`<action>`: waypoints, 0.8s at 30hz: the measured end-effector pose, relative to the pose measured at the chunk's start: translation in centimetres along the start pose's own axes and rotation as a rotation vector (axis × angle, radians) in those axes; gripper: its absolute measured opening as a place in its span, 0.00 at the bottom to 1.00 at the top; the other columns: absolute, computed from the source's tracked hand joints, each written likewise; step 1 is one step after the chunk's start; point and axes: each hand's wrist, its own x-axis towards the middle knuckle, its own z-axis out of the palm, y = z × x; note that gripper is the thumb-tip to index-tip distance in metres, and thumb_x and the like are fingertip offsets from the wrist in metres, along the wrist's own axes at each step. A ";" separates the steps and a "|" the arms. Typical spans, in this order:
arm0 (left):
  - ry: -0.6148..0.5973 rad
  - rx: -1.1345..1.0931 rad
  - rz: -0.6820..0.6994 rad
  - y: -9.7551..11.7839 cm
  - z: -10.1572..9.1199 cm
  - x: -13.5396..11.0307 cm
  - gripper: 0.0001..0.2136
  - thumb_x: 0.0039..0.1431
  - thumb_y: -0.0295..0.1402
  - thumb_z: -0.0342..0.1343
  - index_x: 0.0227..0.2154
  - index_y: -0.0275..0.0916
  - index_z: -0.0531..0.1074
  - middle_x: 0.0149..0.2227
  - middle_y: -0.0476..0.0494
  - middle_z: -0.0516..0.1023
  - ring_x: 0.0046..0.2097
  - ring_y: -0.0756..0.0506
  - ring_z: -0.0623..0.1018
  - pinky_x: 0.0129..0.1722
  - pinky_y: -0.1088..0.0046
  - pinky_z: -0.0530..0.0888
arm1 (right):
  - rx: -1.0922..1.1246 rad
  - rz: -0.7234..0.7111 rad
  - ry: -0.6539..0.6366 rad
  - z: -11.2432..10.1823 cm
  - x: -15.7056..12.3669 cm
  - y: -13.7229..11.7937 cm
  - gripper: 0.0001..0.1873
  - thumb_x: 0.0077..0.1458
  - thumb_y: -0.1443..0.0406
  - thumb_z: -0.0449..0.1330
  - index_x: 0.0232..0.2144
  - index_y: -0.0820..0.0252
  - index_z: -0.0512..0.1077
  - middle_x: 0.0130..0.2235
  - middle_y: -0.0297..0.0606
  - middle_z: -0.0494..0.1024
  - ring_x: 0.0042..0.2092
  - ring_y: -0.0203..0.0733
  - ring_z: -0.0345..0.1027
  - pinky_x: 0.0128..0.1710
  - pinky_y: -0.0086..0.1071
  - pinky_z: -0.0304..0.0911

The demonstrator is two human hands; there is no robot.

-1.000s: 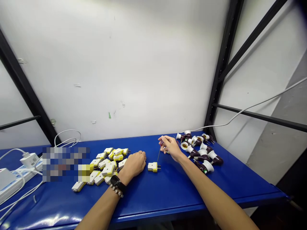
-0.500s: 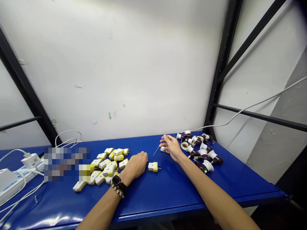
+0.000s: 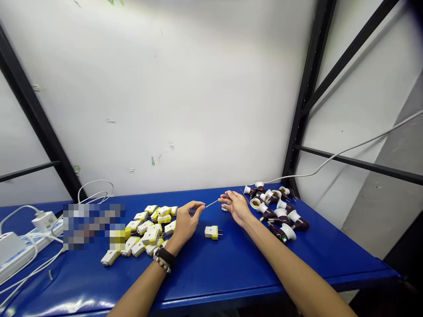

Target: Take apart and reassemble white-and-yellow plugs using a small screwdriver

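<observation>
Head view: right hand (image 3: 236, 207) pinches a screwdriver (image 3: 213, 203) whose tip, pointing to nine o'clock, could prick the half-open, empty left hand (image 3: 185, 221).

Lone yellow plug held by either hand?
No, the plug lies on the table, apart from the left hand and right hand.

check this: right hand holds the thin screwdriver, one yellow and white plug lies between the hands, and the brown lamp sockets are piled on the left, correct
Not quite. The head view shows the brown lamp sockets piled on the right, past the right hand. The rest holds: that hand holds the thin screwdriver, and one yellow and white plug lies between the hands.
</observation>
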 end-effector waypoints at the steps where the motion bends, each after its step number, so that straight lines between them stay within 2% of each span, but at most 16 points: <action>1: 0.013 -0.007 -0.008 0.0 0.1 0.0 0.10 0.62 0.38 0.58 0.35 0.39 0.81 0.34 0.44 0.84 0.36 0.44 0.81 0.33 0.71 0.77 | 0.008 -0.001 0.002 0.1 0.0 0.0 0.08 0.62 0.66 0.61 0.30 0.60 0.69 0.30 0.37 0.79 0.30 0.38 0.79 0.23 0.25 0.72; 7: 0.088 -0.011 0.019 0.2 0.4 -0.1 0.08 0.59 0.37 0.60 0.34 0.40 0.82 0.34 0.44 0.85 0.35 0.44 0.82 0.31 0.72 0.78 | 0.027 -0.019 0.017 0.8 -0.2 0.7 0.08 0.61 0.65 0.62 0.30 0.60 0.69 0.30 0.37 0.80 0.31 0.39 0.80 0.23 0.24 0.72; 13: 0.138 -0.001 0.039 0.5 0.9 -0.2 0.08 0.60 0.37 0.60 0.33 0.40 0.82 0.33 0.44 0.85 0.34 0.44 0.83 0.30 0.72 0.79 | -0.016 -0.081 0.040 1.3 -0.3 1.2 0.13 0.57 0.59 0.66 0.29 0.59 0.68 0.30 0.36 0.79 0.30 0.39 0.79 0.23 0.25 0.73; 16: 0.089 -0.012 0.035 0.6 1.0 -0.1 0.10 0.59 0.38 0.62 0.40 0.41 0.81 0.37 0.44 0.85 0.35 0.44 0.83 0.32 0.70 0.79 | -0.084 -0.164 0.035 1.4 -0.4 0.6 0.17 0.55 0.53 0.66 0.29 0.59 0.68 0.29 0.35 0.78 0.27 0.38 0.78 0.20 0.25 0.70; 19: 0.044 -0.018 0.051 0.7 0.7 0.0 0.13 0.62 0.39 0.60 0.48 0.43 0.78 0.42 0.44 0.84 0.39 0.44 0.83 0.37 0.69 0.79 | -0.190 -0.287 0.005 1.6 -0.9 -0.3 0.21 0.52 0.49 0.67 0.29 0.58 0.67 0.27 0.32 0.76 0.22 0.35 0.73 0.14 0.22 0.62; 21: 0.037 -0.004 0.068 0.7 0.3 0.0 0.12 0.65 0.38 0.55 0.46 0.42 0.78 0.43 0.43 0.84 0.42 0.44 0.82 0.39 0.69 0.78 | -0.265 -0.356 -0.038 1.9 -1.6 -0.8 0.21 0.52 0.49 0.67 0.29 0.58 0.68 0.26 0.30 0.74 0.19 0.33 0.69 0.13 0.22 0.58; 24: -0.009 0.026 0.098 0.6 0.0 -0.1 0.11 0.66 0.37 0.53 0.40 0.41 0.80 0.40 0.43 0.84 0.42 0.43 0.81 0.40 0.69 0.76 | -0.365 -0.413 -0.122 2.4 -2.9 -1.1 0.18 0.55 0.50 0.65 0.29 0.58 0.70 0.26 0.30 0.73 0.19 0.32 0.68 0.16 0.24 0.59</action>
